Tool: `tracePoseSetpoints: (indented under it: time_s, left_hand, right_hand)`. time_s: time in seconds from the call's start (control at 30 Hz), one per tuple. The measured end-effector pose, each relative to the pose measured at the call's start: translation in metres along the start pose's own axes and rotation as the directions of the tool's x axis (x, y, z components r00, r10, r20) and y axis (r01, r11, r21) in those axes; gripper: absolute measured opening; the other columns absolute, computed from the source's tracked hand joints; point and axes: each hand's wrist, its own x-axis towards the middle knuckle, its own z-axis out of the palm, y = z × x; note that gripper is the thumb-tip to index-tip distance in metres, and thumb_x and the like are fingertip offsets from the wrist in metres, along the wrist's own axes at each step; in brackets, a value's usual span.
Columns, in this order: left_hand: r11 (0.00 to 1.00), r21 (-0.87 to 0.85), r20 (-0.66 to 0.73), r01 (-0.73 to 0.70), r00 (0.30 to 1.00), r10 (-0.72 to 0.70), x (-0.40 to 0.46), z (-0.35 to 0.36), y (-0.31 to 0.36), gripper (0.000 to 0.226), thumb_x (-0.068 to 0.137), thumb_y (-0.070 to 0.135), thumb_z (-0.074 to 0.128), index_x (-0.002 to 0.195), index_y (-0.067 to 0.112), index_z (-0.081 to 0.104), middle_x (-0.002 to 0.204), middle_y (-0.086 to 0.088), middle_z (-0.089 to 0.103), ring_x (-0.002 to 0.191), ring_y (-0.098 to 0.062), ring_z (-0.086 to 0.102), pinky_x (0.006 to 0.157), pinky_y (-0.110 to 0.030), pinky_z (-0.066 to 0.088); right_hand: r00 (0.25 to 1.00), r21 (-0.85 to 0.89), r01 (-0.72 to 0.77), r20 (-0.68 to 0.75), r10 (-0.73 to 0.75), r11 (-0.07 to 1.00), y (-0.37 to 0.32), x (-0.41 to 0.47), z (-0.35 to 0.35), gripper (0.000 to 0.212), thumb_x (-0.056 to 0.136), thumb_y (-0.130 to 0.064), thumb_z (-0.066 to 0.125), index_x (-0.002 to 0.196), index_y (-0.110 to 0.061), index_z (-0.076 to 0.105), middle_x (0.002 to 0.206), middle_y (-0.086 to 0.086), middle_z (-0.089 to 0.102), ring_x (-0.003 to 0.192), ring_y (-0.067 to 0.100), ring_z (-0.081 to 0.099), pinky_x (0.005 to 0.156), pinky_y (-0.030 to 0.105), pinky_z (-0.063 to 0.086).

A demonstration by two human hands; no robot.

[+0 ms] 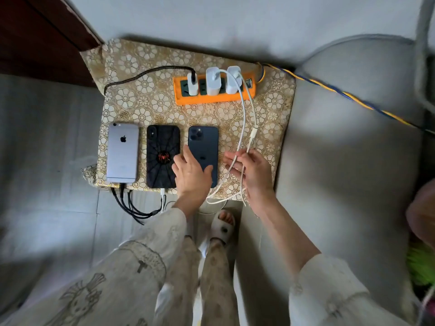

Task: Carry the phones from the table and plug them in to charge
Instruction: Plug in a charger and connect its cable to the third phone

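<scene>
Three phones lie face down in a row on a small table with a floral cloth: a silver phone at the left, a black phone with a red spider case in the middle, and a dark blue phone at the right. My left hand grips the dark blue phone's lower end. My right hand holds a white charging cable, whose connector end hangs free above the hand. Cables are plugged into the bottoms of the silver and black phones.
An orange power strip at the table's back holds three white chargers. A black cable curves left from it. A grey sofa armrest stands to the right, a yellow-blue cord crosses it. My slippered foot is below.
</scene>
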Motion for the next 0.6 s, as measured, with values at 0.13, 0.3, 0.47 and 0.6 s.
tracePoseSetpoints:
  time_s: [0.13, 0.3, 0.47, 0.6]
  left_hand:
    - [0.982, 0.143, -0.076, 0.12, 0.991, -0.11, 0.007, 0.015, 0.014, 0.105, 0.072, 0.047, 0.07, 0.143, 0.009, 0.003, 0.133, -0.018, 0.028, 0.121, -0.035, 0.03, 0.092, -0.05, 0.037]
    - [0.961, 0.182, -0.107, 0.209, 0.976, -0.192, 0.02, 0.025, 0.022, 0.119, 0.061, 0.049, 0.077, 0.144, 0.018, -0.002, 0.13, -0.018, 0.027, 0.117, -0.034, 0.03, 0.089, -0.05, 0.037]
    - [0.952, 0.185, -0.056, 0.244, 0.97, -0.238, 0.019, 0.025, 0.024, 0.121, 0.055, 0.05, 0.079, 0.142, 0.022, 0.0, 0.128, -0.017, 0.026, 0.117, -0.034, 0.028, 0.09, -0.05, 0.036]
    - [0.945, 0.046, 0.057, 0.323, 0.944, -0.326, 0.019, 0.006, 0.021, 0.101, 0.059, 0.045, 0.078, 0.135, 0.011, 0.019, 0.132, -0.02, 0.025, 0.121, -0.034, 0.027, 0.097, -0.047, 0.034]
  right_hand:
    - [1.0, 0.004, -0.028, 0.01, 0.028, 1.0, 0.002, -0.004, -0.011, 0.021, 0.093, -0.002, 0.042, 0.078, -0.01, 0.053, 0.101, 0.012, 0.066, 0.092, 0.023, 0.066, 0.084, 0.035, 0.055]
    - [1.0, -0.084, 0.017, -0.016, -0.019, 0.996, 0.004, -0.001, -0.027, 0.024, 0.095, -0.005, 0.042, 0.076, -0.011, 0.057, 0.108, 0.008, 0.063, 0.096, 0.019, 0.062, 0.086, 0.04, 0.055]
    - [0.988, -0.327, 0.086, -0.096, -0.123, 0.941, 0.007, -0.001, -0.039, 0.032, 0.095, -0.009, 0.043, 0.07, -0.024, 0.057, 0.138, 0.002, 0.048, 0.126, 0.021, 0.046, 0.107, 0.044, 0.039]
    - [0.979, -0.384, 0.123, -0.107, -0.176, 0.915, -0.003, 0.002, -0.048, 0.032, 0.095, -0.01, 0.042, 0.072, -0.026, 0.058, 0.149, 0.0, 0.036, 0.135, 0.019, 0.037, 0.108, 0.045, 0.037]
